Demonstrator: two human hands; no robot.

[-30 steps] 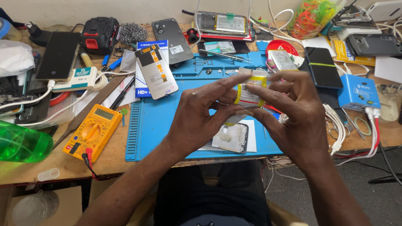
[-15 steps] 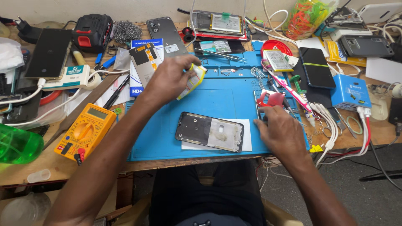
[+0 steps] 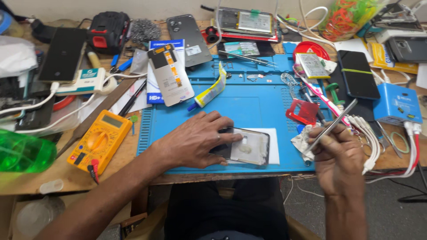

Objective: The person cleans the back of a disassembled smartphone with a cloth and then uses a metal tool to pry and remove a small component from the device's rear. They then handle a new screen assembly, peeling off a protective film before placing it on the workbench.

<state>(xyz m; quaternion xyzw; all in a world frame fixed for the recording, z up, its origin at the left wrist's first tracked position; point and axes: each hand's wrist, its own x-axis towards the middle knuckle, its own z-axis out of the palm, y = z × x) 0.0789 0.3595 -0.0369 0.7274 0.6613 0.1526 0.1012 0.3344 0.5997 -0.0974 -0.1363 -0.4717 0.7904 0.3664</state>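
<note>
On blue mat [image 3: 262,104], phone frame [image 3: 249,147] under left hand [image 3: 195,140]; tweezers [image 3: 333,125] in right hand [image 3: 340,153].

A worn wooden workbench [image 3: 58,175] spans the frame, with a blue silicone repair mat [image 3: 249,95] laid flat at its centre. On bare wood at lower left lie a yellow handheld multimeter [image 3: 98,141] and a green translucent plastic bottle [image 3: 22,153]. At right of the mat sits a small blue plastic box [image 3: 397,104]; a black power-tool battery [image 3: 108,31] stands at upper left.
</note>
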